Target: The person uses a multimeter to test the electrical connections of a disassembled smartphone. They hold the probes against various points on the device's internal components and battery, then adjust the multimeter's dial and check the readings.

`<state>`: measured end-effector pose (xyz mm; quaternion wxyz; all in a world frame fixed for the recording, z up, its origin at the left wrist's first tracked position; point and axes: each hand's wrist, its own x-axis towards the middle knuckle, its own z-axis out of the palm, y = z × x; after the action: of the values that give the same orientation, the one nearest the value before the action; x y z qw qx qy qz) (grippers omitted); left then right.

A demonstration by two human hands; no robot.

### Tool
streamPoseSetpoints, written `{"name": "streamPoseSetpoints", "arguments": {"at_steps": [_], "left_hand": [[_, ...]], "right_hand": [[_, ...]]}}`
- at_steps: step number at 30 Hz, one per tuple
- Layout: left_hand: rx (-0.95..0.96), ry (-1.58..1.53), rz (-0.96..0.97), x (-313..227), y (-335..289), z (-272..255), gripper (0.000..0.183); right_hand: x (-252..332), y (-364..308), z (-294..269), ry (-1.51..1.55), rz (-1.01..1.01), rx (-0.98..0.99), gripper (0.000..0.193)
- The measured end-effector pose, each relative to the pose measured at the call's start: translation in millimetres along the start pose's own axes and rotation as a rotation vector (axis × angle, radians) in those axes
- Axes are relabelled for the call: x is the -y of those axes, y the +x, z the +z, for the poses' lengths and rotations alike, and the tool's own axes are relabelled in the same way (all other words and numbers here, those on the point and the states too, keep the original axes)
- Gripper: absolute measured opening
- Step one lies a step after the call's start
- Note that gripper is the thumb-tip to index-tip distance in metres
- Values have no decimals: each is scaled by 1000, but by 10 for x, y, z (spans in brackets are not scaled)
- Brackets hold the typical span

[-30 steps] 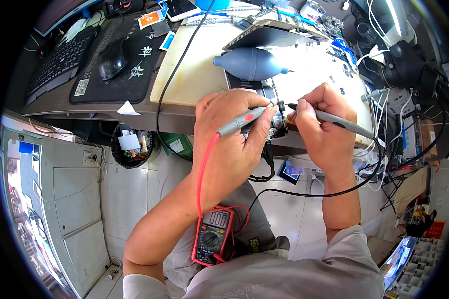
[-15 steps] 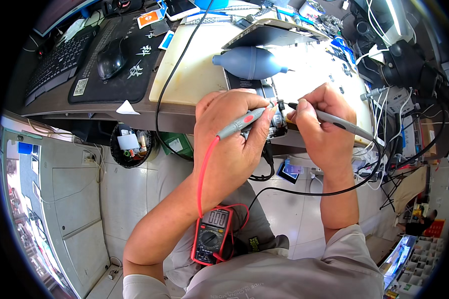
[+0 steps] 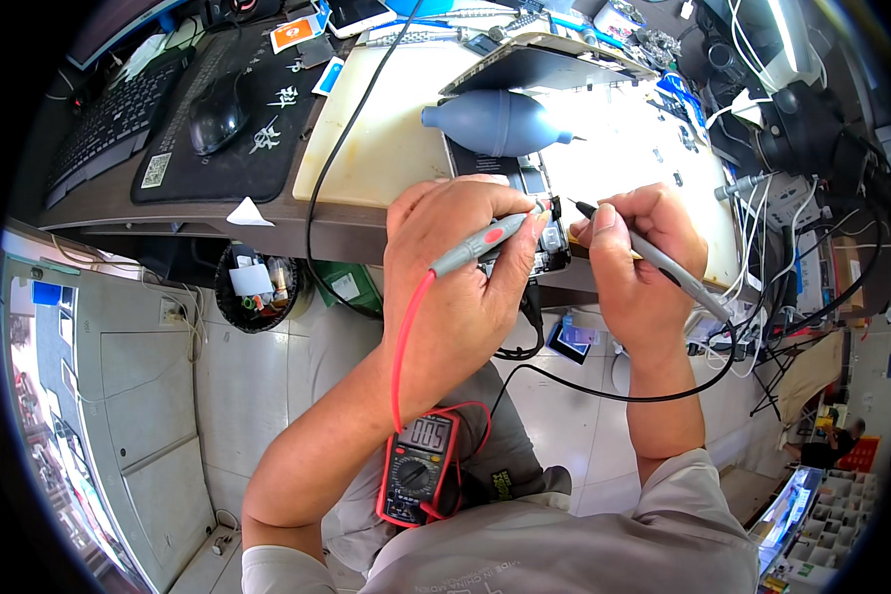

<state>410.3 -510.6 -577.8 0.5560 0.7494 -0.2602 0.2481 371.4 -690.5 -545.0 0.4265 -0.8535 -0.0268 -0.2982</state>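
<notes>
My left hand [image 3: 460, 267] grips a grey and red test probe [image 3: 485, 240] with a red lead, its tip touching a dark circuit board [image 3: 546, 247] at the desk's front edge. My right hand [image 3: 636, 267] holds a grey and black test probe [image 3: 663, 259] with a black lead; its tip hangs just above and right of the board. A red and black multimeter [image 3: 418, 467] lies on my lap, with both leads running to it.
A blue rubber air blower [image 3: 495, 121] lies on the pale desk mat [image 3: 386, 129] behind the board. A black mouse [image 3: 216, 111] and keyboard [image 3: 119, 109] sit at the left. Cables and tools crowd the right side. A round bin [image 3: 255, 287] stands under the desk.
My right hand has drawn its black probe slightly back and up, off the board. The left hand and red probe have stayed in place.
</notes>
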Motion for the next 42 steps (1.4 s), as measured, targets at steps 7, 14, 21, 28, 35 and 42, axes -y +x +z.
{"name": "streamPoseSetpoints", "arguments": {"at_steps": [7,14,21,28,35,42], "left_hand": [[-3,-3,0,-8,3,3,9],[-10,-2,-2,-15,5,7,8],[-4,2,-7,-21,4,4,9],[-12,7,-8,-13,-1,10,9],[-1,6,-10,-4,-4,19,9],[-15,14,-1,-8,-4,17,9]], "right_hand": [[-50,-62,9,45,-38,-35,9],[19,-32,-14,-66,-79,15,9],[7,-32,-13,-83,-105,7,11],[42,-11,-16,-122,-128,33,11],[25,-23,-11,-123,-130,23,12],[53,-5,-18,-158,-158,38,12]]}}
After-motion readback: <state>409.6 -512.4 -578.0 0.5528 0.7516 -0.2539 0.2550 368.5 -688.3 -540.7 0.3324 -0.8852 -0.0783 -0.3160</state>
